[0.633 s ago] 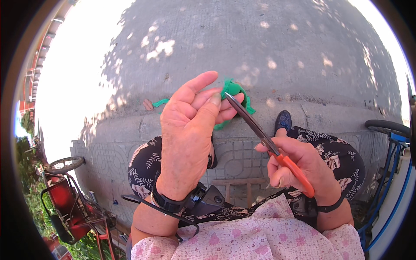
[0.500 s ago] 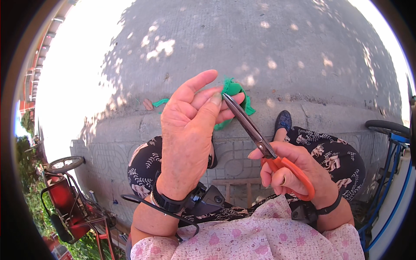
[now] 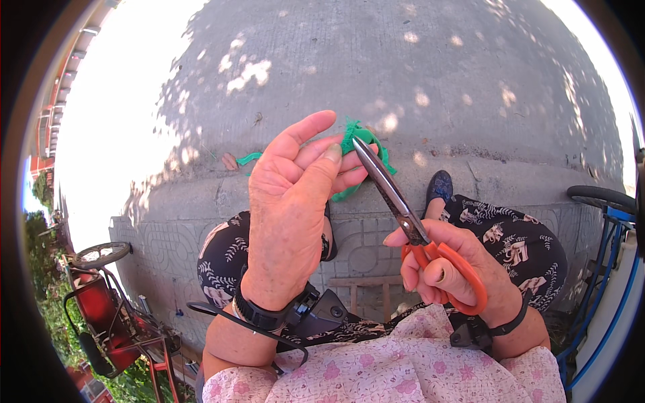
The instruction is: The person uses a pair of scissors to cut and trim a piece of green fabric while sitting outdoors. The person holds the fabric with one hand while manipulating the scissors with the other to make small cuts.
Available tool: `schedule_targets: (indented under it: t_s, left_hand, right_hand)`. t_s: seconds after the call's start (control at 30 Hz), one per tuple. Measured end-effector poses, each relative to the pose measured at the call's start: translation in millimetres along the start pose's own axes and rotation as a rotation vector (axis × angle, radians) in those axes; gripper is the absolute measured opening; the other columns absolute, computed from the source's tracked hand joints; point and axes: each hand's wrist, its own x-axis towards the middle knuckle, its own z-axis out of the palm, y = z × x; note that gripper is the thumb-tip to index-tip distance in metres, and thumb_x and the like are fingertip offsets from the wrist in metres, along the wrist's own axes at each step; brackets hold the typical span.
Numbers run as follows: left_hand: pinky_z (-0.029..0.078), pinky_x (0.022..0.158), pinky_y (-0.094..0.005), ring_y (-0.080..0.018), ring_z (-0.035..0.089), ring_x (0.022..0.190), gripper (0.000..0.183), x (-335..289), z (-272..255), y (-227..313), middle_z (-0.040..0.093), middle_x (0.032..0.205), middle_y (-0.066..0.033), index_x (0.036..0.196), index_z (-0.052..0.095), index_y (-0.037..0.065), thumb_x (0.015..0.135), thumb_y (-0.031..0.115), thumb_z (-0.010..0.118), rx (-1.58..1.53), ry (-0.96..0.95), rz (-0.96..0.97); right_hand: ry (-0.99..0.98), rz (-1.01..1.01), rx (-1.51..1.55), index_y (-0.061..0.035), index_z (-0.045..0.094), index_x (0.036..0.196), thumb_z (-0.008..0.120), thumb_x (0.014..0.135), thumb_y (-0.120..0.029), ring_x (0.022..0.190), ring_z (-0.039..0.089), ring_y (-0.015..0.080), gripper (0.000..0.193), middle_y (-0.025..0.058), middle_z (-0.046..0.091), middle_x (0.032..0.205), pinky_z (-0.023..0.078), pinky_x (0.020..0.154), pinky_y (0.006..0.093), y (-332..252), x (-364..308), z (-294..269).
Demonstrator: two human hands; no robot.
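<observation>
My left hand pinches a piece of green fabric with a frayed edge between thumb and fingers. Part of the fabric hangs behind my fingers. Through the orange handles of a pair of scissors go the fingers of my right hand. The dark metal blades look closed together, and their tip lies over the green fabric just right of my left fingertips. Whether the tip touches the cloth I cannot tell. A narrow green strip shows to the left of my left hand, beyond the wrist.
My knees in dark patterned trousers are spread below my hands, over patterned paving. A red three-wheeled cart stands at left. At right are a wheel and a blue frame. A low wooden stool sits underneath.
The scissors' tip has moved slightly to the right and up from my left thumb. My left hand keeps its pinch, and more of the fabric's frayed edge shows.
</observation>
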Motion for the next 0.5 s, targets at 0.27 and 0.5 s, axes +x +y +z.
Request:
schedule_targets:
  t_s: [0.27,0.5]
  left_hand:
    - [0.06,0.087,-0.0297,-0.0298,0.069,0.11,0.038,1.0,-1.1,-1.9,0.068,0.118,-0.022,0.137,0.046,-0.009,0.101,0.002,0.052,-0.001,0.002,0.001]
    - [0.06,0.086,-0.0296,-0.0296,0.069,0.11,0.038,1.4,-0.7,-1.7,0.068,0.118,-0.0218,0.137,0.047,-0.009,0.101,0.002,0.052,0.01,-0.005,-0.008]
  right_hand:
    - [-0.008,0.02,-0.011,-0.0005,0.057,0.132,0.075,0.091,-0.04,0.061,0.056,0.0047,0.06,-0.0018,0.061,0.081,0.045,0.055,0.0192,-1.7,0.5,0.0]
    - [-0.006,0.034,0.007,-0.0001,0.056,0.132,0.075,0.092,-0.038,0.061,0.055,0.0049,0.058,-0.0013,0.062,0.081,0.045,0.054,0.0193,-3.7,0.0,0.9]
